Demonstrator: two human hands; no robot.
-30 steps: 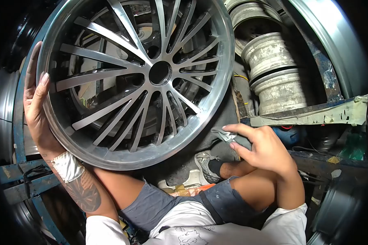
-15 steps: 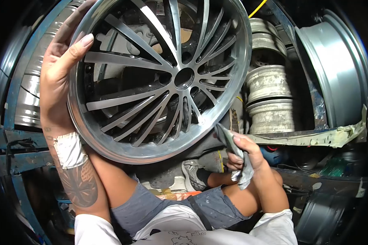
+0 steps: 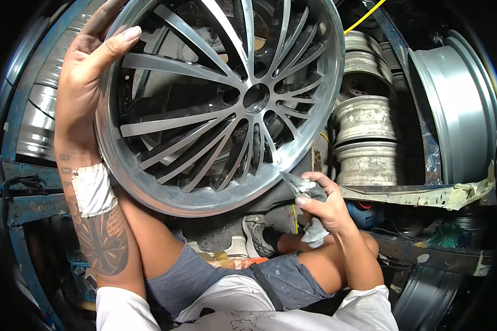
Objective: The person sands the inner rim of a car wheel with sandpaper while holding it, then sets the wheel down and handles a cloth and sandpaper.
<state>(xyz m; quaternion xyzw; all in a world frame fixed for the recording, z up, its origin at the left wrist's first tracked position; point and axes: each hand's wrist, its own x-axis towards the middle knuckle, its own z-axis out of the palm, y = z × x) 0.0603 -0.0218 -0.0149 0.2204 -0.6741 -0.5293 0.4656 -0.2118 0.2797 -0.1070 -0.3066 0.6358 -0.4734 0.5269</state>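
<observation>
A large polished alloy wheel (image 3: 165, 199) with many thin spokes stands on edge on my left thigh, face towards me. My left hand (image 3: 85, 83) grips its left rim, thumb hooked over the lip and a white bandage around the wrist. My right hand (image 3: 320, 201) holds a crumpled grey cloth (image 3: 306, 190) just below the wheel's lower right rim. The cloth's tip almost touches the lip. My knees and grey shorts fill the bottom of the view.
Worn bare steel rims (image 3: 364, 138) are stacked behind at the right, beside a big grey rim (image 3: 464, 110) leaning on a blue metal rack (image 3: 425, 154). Another shiny rim (image 3: 36, 127) stands behind at the left. My shoe (image 3: 255, 234) rests on the floor below.
The wheel has shifted up and right in view and my left hand has slid higher on its rim. My right hand has gathered the cloth and brought it up to the lower right lip.
</observation>
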